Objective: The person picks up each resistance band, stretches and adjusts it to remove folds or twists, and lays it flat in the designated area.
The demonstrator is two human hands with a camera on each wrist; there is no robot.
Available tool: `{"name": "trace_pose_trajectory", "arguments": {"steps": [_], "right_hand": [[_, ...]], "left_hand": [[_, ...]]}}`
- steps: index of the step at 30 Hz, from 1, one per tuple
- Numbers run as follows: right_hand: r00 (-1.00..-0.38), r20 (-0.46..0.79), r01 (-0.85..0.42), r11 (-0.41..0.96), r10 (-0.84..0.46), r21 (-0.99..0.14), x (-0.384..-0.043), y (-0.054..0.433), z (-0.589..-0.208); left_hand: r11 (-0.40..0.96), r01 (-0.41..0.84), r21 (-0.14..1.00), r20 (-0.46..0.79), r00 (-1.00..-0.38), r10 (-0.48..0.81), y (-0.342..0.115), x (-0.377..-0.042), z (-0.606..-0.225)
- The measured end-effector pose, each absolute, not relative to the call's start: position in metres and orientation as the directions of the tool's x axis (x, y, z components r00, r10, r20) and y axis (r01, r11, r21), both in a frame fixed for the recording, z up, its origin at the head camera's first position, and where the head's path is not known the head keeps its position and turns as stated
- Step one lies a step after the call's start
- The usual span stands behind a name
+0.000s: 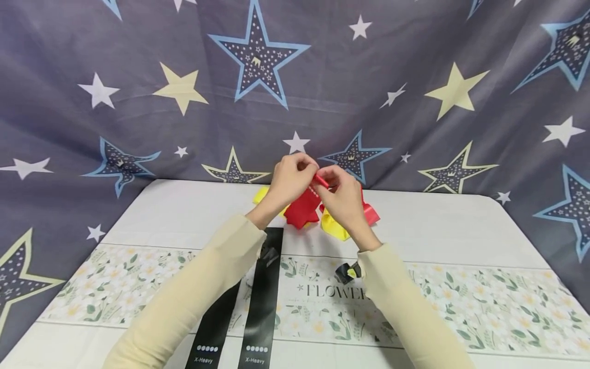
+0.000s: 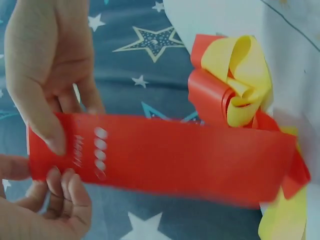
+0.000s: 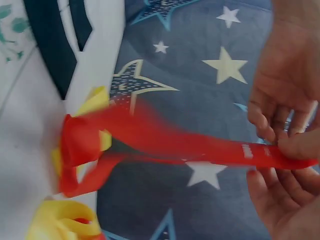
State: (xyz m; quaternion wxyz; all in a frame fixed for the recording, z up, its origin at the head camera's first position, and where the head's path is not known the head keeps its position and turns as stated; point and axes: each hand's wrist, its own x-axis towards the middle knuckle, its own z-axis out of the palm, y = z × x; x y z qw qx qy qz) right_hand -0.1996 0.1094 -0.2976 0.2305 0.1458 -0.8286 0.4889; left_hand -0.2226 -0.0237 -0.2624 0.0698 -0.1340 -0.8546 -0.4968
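A red resistance band (image 1: 301, 212) with white dots and the print "Heavy" hangs from both hands above the far part of the table. My left hand (image 1: 295, 179) pinches its top end, fingers curled. Close beside it, my right hand (image 1: 343, 197) pinches the same end, its thumb lying flat on the band in the left wrist view. Lower down, the red band (image 3: 82, 142) reaches the table side and blurs in the right wrist view. A yellow band (image 1: 335, 226) lies looped with a red roll (image 2: 212, 95) behind the right hand.
Two black bands (image 1: 262, 302) marked "X-Heavy" lie lengthwise on the table, left of its middle. Another yellow band (image 1: 260, 194) shows behind the left wrist. A floral runner (image 1: 461, 297) crosses the white table. A star-printed cloth (image 1: 322, 77) hangs behind the table.
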Motion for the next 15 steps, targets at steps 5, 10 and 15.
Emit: {"name": "trace_pose_trajectory", "arguments": {"steps": [5, 10, 15], "right_hand": [[-0.876, 0.482, -0.445, 0.436, -0.029, -0.782, -0.198, 0.119, -0.28], [-0.88, 0.472, -0.447, 0.433, -0.053, -0.783, -0.195, 0.125, -0.265], [-0.885, 0.46, -0.44, 0.443, -0.069, -0.781, -0.194, 0.13, -0.255]], "left_hand": [[0.322, 0.337, 0.884, 0.267, -0.933, 0.243, -0.03, -0.22, -0.262], [0.199, 0.399, 0.895, 0.323, -0.888, 0.326, -0.032, -0.218, -0.267], [0.128, 0.362, 0.923, 0.3, -0.887, 0.351, -0.031, -0.218, -0.277]]}}
